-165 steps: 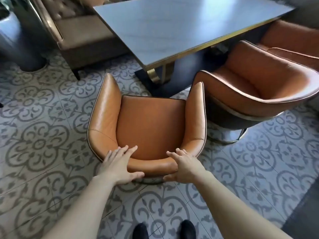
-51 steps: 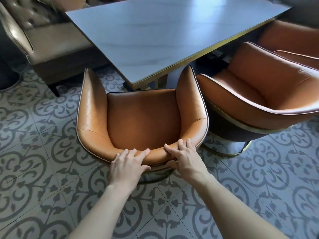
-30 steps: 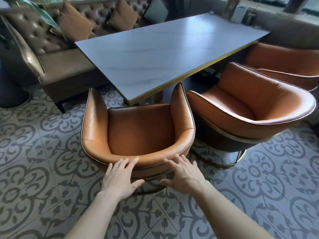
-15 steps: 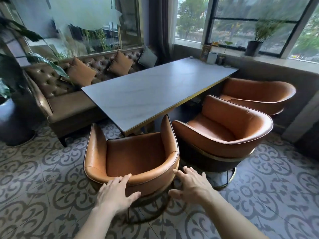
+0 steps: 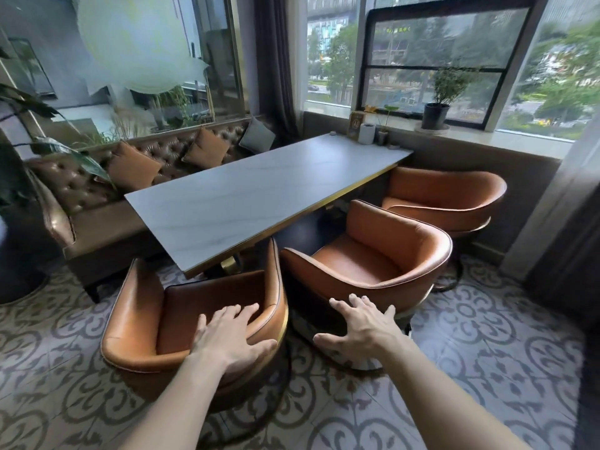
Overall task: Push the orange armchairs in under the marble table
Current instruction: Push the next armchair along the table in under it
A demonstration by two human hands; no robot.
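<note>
Three orange armchairs stand at the marble table (image 5: 259, 193). The nearest armchair (image 5: 143, 323) sits at the table's short near end, its arms reaching the table edge. My left hand (image 5: 232, 336) hovers over or rests on the right part of its back rim, fingers spread; I cannot tell if it touches. My right hand (image 5: 360, 329) is open in the air between this chair and the second armchair (image 5: 373, 264), which stands angled at the table's long right side. A third armchair (image 5: 444, 196) sits further along near the window wall.
A brown tufted sofa (image 5: 97, 222) with cushions runs along the table's left side. A large plant pot (image 5: 16, 274) stands at far left. The windowsill holds a potted plant (image 5: 436, 108); a sign and cup sit at the table's far end. The floor is patterned tile.
The nearest armchair went forward to the table's end between the earliest frames. Since half a second ago the view lifted further, and both hands shifted right, the right hand off the chair.
</note>
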